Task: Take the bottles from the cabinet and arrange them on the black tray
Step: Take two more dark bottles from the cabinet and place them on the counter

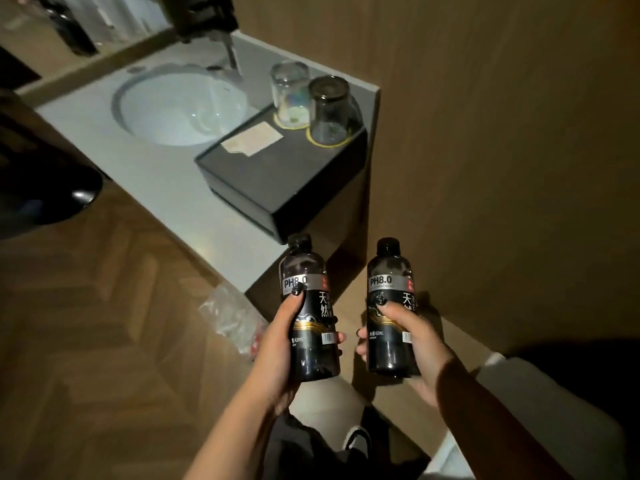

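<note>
Two dark water bottles with black caps and "PH8.0" labels are held upright below the counter's front corner. My left hand (pixel 282 344) grips the left bottle (pixel 308 306) round its lower half. My right hand (pixel 414 344) grips the right bottle (pixel 391 306) the same way. The black tray (pixel 277 178) sits on the grey counter above the bottles, at its right end. On the tray's far side stand two upturned glasses (pixel 311 102) on round coasters, with a small paper card (pixel 252 138) to their left.
A round white sink (pixel 173 109) with a tap (pixel 228 53) lies left of the tray. A wooden wall panel (pixel 502 133) runs along the right. A crumpled clear plastic bag (pixel 232 315) lies on the wooden floor. A dark round object (pixel 45 188) sits at the left.
</note>
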